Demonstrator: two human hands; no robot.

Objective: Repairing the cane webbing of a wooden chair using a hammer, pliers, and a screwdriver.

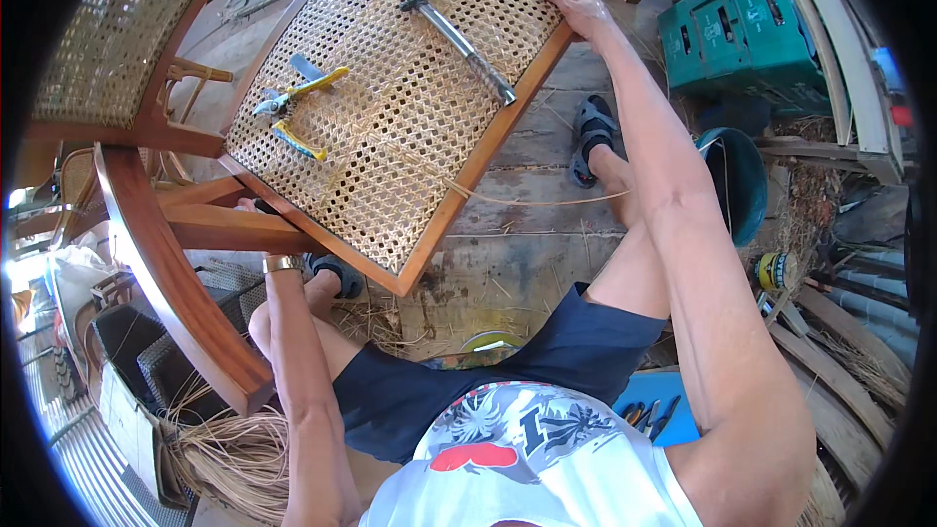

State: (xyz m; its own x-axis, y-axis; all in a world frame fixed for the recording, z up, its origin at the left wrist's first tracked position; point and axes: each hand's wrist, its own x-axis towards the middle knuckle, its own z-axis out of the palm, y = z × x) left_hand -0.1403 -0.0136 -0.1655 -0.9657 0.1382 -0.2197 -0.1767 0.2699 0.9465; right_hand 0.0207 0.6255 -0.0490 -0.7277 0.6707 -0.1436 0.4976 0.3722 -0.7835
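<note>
A right hand [584, 15] grips a cane seat [390, 205], hammer [457, 40] left of that hold (left hand [246, 203] mostly hidden, grip unclear).

The chair seat [386, 224] lies before you, with its armrest [161, 254] and chair back [107, 29] to the left. On the seat, the hammer [457, 39] lies right of the cutters [303, 91]. Your right hand [579, 14] is at the seat's far right corner. To your right stand the crates [732, 34]; the bucket [748, 215] is nearer you, and the can [773, 270] nearer still. By your right side, hand tools [649, 418] lie on a tray [639, 388]. Left of your left forearm [305, 361] lies a bundle of strands [234, 464].
</note>
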